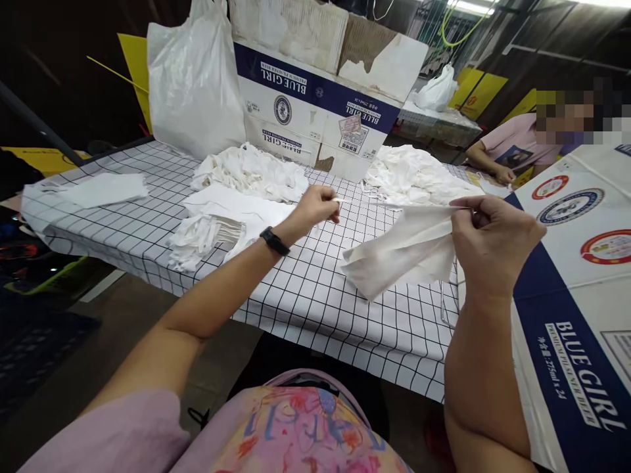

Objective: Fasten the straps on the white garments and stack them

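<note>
A thin, whitish cloth piece [401, 253] hangs above the checked tablecloth, its upper corner pinched between the thumb and fingers of my right hand [495, 236]. My left hand [318, 207] is closed on the end of a narrow white strip, which seems to run towards that cloth piece. Under and beside my left wrist lies a stack of folded white cloth pieces [231, 205] with straps bunched at its near end. Behind it is a loose heap of white straps and cloth [259, 172]. Another white heap [414, 176] lies beyond the held cloth.
A single flat white piece [106, 190] lies on the table [315, 295] at left. A full white plastic bag [194, 85] and an upside-down beer carton [320, 92] stand at the back. Another carton [566, 282] borders my right arm. A person [517, 141] works at far right.
</note>
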A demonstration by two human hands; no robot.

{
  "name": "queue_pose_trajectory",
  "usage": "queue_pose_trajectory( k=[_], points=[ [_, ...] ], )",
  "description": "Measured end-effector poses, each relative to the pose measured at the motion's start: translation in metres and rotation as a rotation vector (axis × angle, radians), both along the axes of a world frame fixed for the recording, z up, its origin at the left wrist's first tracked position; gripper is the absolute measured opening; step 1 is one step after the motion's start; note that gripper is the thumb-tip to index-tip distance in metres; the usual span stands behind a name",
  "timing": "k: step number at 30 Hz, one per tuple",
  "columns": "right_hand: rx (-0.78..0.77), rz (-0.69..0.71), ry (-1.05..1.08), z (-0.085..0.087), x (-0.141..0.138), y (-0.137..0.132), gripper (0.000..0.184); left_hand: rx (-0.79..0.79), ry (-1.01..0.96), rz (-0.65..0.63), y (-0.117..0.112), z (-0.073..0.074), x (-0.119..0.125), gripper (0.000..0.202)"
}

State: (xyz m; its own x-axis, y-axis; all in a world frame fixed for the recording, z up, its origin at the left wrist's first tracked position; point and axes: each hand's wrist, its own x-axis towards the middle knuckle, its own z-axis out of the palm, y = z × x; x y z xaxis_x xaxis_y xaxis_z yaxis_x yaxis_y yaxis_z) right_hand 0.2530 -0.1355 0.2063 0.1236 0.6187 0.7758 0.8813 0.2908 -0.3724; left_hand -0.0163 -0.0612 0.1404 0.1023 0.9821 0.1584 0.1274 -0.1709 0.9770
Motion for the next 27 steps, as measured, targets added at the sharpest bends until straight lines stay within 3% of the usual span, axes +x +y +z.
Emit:
queue_pose_trajectory(
  k=[2,5,7,9,11,13,17,18,22,27],
  points=[
    [-0.039,-0.014,0.007,-0.004,0.007,0.001,0.025,-0.009,-0.04,0.085,0.011,0.004,-0.018,0.012],
    [-0.141,0.004,0.013,-0.015,0.013,0.006,0.026,-0.011,0.227,0.096,0.019,0.005,-0.038,0.014],
    [-0.235,0.05,0.018,-0.023,0.009,0.012,0.025,-0.015,0.479,-0.014,0.013,0.004,-0.036,0.031],
    [-0.317,0.119,0.013,-0.031,0.0,0.019,0.024,0.065,0.589,-0.192,0.0,0.002,-0.018,0.049],
    [-0.342,0.188,-0.016,-0.036,-0.012,0.023,0.023,0.226,0.506,-0.393,-0.016,0.002,0.011,0.058],
    [-0.319,0.242,-0.056,-0.038,-0.024,0.023,0.021,0.354,0.4,-0.467,-0.026,0.003,0.042,0.061],
    [-0.241,0.254,-0.064,-0.038,-0.032,0.02,0.014,0.367,0.347,-0.281,-0.025,0.009,0.08,0.015],
    [-0.229,0.244,-0.051,-0.039,-0.031,0.019,0.013,0.365,0.343,-0.242,-0.022,0.011,0.083,0.007],
    [-0.235,0.252,0.032,-0.045,-0.019,0.02,0.012,0.39,0.276,-0.241,-0.015,0.016,0.081,0.019],
    [-0.364,0.336,0.09,-0.056,-0.012,0.022,0.013,0.413,0.113,-0.279,-0.015,0.021,0.074,0.018]
  ],
)
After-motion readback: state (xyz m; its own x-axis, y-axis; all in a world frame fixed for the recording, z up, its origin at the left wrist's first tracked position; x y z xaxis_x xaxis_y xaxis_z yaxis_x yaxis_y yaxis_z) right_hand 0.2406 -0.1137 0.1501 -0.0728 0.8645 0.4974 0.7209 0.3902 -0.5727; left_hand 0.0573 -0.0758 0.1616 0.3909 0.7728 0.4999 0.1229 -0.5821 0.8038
